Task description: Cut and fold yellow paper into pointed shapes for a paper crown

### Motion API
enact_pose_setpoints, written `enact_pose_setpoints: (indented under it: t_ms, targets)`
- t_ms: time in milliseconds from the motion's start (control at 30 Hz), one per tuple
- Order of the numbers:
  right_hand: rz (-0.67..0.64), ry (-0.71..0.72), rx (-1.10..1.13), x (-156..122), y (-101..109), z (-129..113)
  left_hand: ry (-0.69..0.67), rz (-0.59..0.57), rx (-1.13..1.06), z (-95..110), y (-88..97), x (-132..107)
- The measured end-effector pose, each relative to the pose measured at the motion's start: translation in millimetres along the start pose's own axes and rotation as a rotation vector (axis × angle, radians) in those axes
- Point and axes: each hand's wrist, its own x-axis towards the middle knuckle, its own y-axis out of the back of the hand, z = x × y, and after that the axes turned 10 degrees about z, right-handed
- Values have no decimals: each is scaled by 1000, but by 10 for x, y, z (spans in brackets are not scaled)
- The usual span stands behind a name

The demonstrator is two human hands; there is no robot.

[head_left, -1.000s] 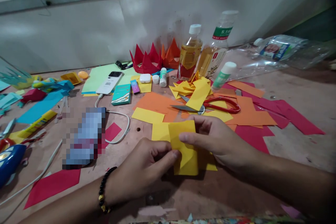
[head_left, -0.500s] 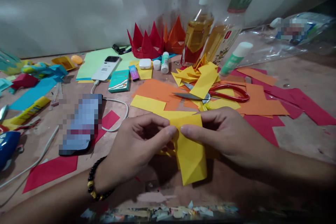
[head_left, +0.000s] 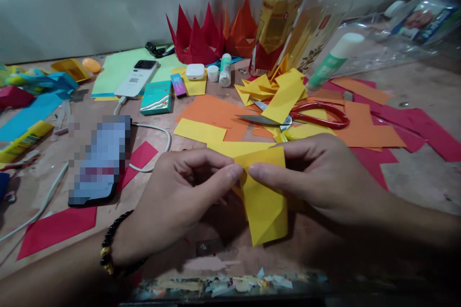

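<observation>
A folded piece of yellow paper [head_left: 266,201] is pinched between both of my hands above the table's near edge. My left hand [head_left: 190,187] grips its upper left edge, thumb on the front. The thumb of my right hand [head_left: 309,177] presses flat near the top, its fingers behind the paper and mostly hidden. A diagonal crease marks the paper's lower end. Just beyond my hands lie red-handled scissors [head_left: 320,114], a yellow strip [head_left: 200,129] and orange sheets [head_left: 211,110]. A heap of folded yellow pieces [head_left: 255,90] sits behind the scissors.
Red [head_left: 196,41] and orange folded-paper crowns [head_left: 241,33] stand at the back beside bottles [head_left: 275,29]. A glue stick [head_left: 334,62] stands right of them. On the left lie a phone [head_left: 103,163], its white cable [head_left: 54,192] and a teal box [head_left: 156,97]. Paper scraps line the near edge.
The view has shifted slightly, so the far objects sit higher in the picture. Both hands keep their pinch on the yellow paper, which has barely turned.
</observation>
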Motion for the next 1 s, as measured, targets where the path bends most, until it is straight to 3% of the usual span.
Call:
enact_pose_setpoints:
  t_ms: [233, 433, 600, 733, 867, 1000]
  targets:
    - [-18, -18, 27, -23, 16, -26, 117, -65, -29, -4, 28, 0]
    - [-63, 6, 35, -9, 15, -31, 37, -88, -25, -5, 53, 23]
    - [-67, 60, 53, 0, 11, -37, -48, -53, 9, -5, 46, 47]
    - [-73, 64, 38, -6, 13, -49, -38, -3, -7, -22, 43, 48]
    - [-170, -12, -32, -21, 31, -61, -31, 86, -54, -38, 61, 40]
    - [-137, 28, -121, -23, 45, -56, 8, 88, -138, -45, 61, 32]
